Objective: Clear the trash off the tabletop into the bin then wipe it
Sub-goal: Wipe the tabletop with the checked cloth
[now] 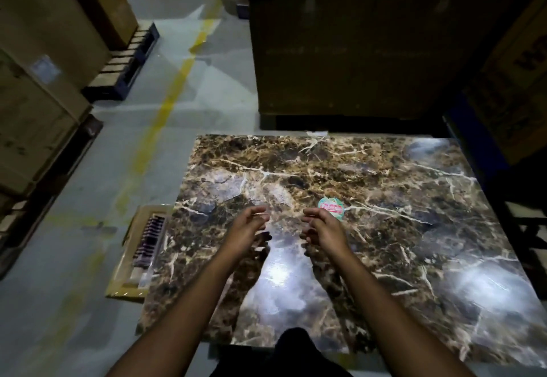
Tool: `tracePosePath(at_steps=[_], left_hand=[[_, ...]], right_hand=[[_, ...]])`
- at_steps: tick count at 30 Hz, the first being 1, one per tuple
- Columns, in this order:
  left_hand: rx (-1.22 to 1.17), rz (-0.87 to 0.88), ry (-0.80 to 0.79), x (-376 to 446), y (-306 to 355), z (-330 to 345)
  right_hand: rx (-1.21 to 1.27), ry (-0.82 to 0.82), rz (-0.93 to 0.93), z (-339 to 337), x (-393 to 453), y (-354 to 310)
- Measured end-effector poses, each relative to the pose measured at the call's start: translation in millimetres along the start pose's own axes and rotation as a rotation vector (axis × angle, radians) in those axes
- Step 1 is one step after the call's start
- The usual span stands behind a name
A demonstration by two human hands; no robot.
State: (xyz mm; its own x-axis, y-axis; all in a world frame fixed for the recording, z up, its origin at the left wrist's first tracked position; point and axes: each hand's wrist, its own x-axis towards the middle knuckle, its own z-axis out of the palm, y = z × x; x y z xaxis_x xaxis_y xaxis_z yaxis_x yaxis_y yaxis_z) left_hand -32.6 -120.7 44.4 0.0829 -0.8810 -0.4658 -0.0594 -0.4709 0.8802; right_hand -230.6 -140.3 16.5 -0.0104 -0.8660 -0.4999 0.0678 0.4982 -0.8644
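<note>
Both my hands hover over the middle of the glossy brown marble tabletop [384, 187]. My left hand [247, 230] has thumb and forefinger together and seems to pinch a thin pale stick [260, 214]. My right hand [324, 230] has loosely curled fingers that point left, with nothing visible in them. A small round wrapper [332, 208], teal and white with a red label, lies on the marble just beyond my right hand, partly hidden by it. An open cardboard box [137, 250] with dark ridged contents sits on the floor against the table's left edge.
Tall stacked cardboard cartons [38, 86] on pallets stand to the left. A large dark carton [355, 45] is close behind the table's far edge. A yellow line [165, 104] runs along the grey floor. The scene is dim, with light glare on the marble.
</note>
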Motion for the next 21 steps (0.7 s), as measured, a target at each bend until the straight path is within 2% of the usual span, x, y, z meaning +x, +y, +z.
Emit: tracePosePath(at_steps=[8,16,21], left_hand=[[0.148,-0.033,0.210,19.9,-45.5,-147.7],[0.407,-0.103,0.367,44.3,-108.4,-296.2],[0.589,-0.275,0.336,71.2,-163.9,-360.5]], right_hand=[[-0.370,-0.270,-0.067,149.1,19.3,10.9],[-1.032,-0.586,-0.434,315.2,49.5,28.4],[-1.485,-0.675,-0.577,376.1,67.4,43.6]])
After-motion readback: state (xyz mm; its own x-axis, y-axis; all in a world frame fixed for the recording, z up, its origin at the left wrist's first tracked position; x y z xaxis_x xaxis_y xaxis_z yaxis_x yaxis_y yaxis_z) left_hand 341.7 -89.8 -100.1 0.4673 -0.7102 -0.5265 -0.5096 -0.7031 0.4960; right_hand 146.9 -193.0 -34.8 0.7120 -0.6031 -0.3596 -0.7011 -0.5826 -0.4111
